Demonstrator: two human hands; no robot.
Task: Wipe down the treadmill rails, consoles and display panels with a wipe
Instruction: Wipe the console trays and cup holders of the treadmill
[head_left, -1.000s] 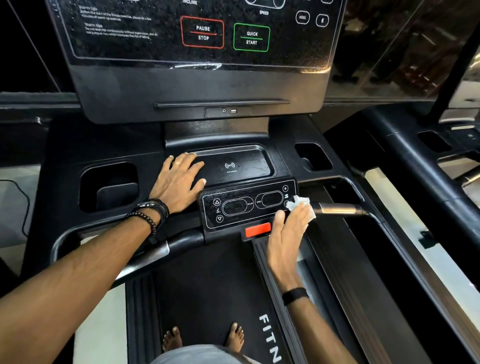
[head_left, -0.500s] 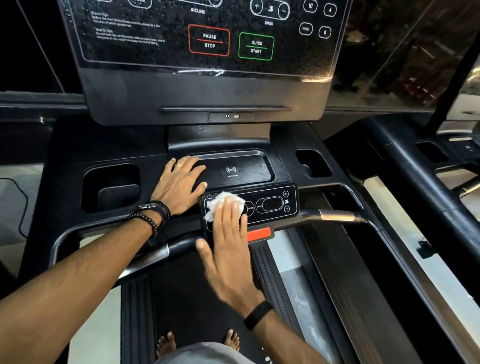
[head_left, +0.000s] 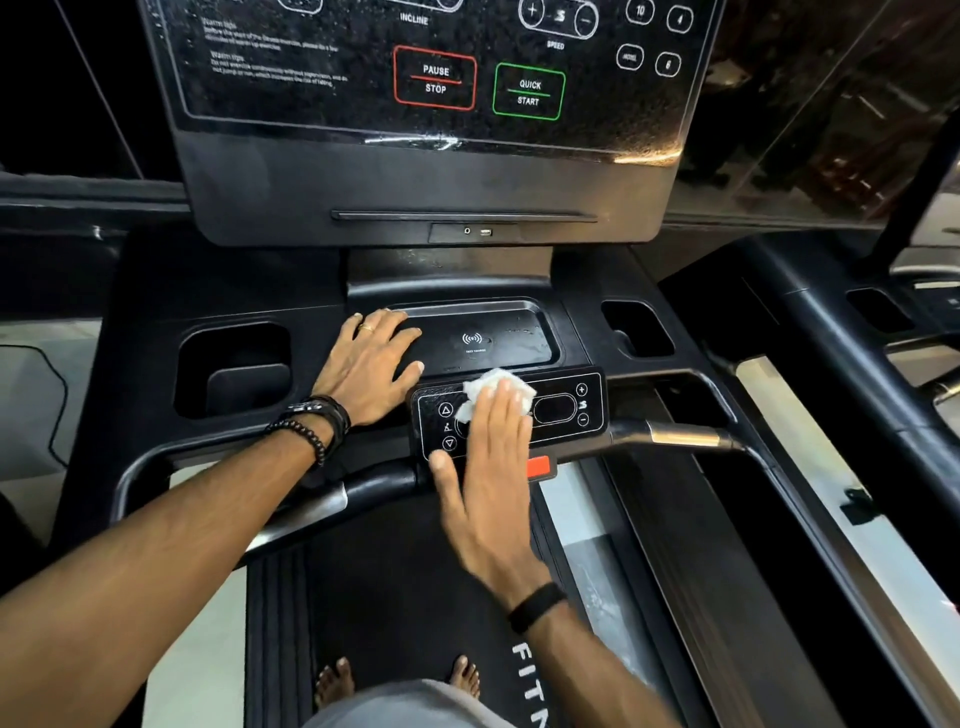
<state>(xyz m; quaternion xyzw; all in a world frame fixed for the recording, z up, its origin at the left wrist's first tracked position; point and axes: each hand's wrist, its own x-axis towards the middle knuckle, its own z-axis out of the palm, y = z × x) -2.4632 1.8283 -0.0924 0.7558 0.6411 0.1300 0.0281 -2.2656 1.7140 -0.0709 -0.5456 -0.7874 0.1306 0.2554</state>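
Right hand (head_left: 488, 467): flat, fingers straight, pressing the white wipe (head_left: 493, 392) onto the small button panel (head_left: 566, 410).
Left hand (head_left: 371, 364): flat and open, holding nothing, resting on the console tray (head_left: 519, 332) edge.
Big display panel (head_left: 431, 57): above, untouched.

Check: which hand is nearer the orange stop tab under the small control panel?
Right. The right hand presses the wipe on the panel, its edge directly beside the orange tab. The left hand rests flat further up-left, beside the charging tray.
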